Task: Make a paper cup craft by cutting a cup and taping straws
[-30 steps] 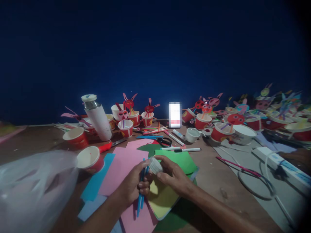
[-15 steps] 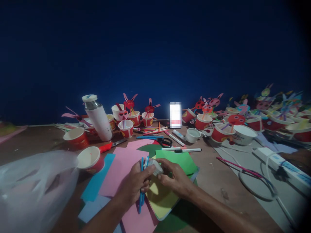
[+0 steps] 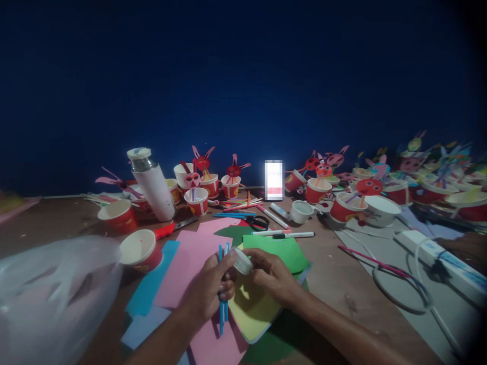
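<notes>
My left hand is closed around two thin blue sticks, which stand nearly upright and poke out above and below the fist. Its thumb reaches up to a small roll of clear tape. From the other side, the curled fingers of my right hand grip the roll's edge. Both hands are over yellow paper and pink paper. Green paper lies just beyond my right hand.
Markers, scissors and a red-handled cutter lie farther back. A white flask stands among red paper cups with paper rabbit figures. On the left is a plastic bag; on the right, a power strip.
The tape roll has turned and tilted slightly between my hands, showing more of its outer side. The blue sticks have shifted slightly and stay in my left hand.
</notes>
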`<action>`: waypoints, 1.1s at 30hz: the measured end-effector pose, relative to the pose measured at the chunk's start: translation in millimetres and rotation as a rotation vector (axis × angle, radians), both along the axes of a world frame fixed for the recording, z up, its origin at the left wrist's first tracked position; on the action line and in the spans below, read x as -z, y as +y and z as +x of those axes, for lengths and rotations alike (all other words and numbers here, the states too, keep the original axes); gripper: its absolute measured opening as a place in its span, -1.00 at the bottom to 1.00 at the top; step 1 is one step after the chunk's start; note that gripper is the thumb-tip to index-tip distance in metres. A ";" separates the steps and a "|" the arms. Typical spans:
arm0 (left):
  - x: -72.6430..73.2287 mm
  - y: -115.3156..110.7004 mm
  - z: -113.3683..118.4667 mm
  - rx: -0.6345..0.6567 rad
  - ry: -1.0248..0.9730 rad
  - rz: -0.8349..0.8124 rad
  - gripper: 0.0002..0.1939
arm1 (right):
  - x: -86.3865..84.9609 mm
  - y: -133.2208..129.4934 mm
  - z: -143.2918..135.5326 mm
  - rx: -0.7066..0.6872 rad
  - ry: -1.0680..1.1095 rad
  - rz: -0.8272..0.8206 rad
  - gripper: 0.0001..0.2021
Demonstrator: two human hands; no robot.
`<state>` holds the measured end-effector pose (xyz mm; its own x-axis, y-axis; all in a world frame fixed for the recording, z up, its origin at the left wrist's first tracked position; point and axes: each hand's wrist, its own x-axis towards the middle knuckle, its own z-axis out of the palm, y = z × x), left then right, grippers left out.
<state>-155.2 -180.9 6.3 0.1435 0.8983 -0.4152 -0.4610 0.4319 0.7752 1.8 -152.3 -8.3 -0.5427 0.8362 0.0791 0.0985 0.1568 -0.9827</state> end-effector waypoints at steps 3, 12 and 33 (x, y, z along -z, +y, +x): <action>2.9 1.4 -0.2 -0.024 -0.054 -0.042 -0.62 | 1.1 -1.3 -2.1 -0.037 0.104 -0.092 -0.65; 7.0 3.3 -0.6 0.053 -0.023 -0.084 -0.57 | 0.2 1.5 -0.2 -0.050 0.161 -0.065 -0.64; 1.3 -0.1 -4.8 0.116 -0.106 0.007 -0.63 | -6.4 0.6 6.6 -0.038 0.229 -0.127 -0.67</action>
<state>-160.0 -181.0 5.0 0.2893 0.8759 -0.3862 -0.4874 0.4821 0.7280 8.4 -151.7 -1.9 -0.5536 0.8269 0.0991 -0.1323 0.0302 -0.9908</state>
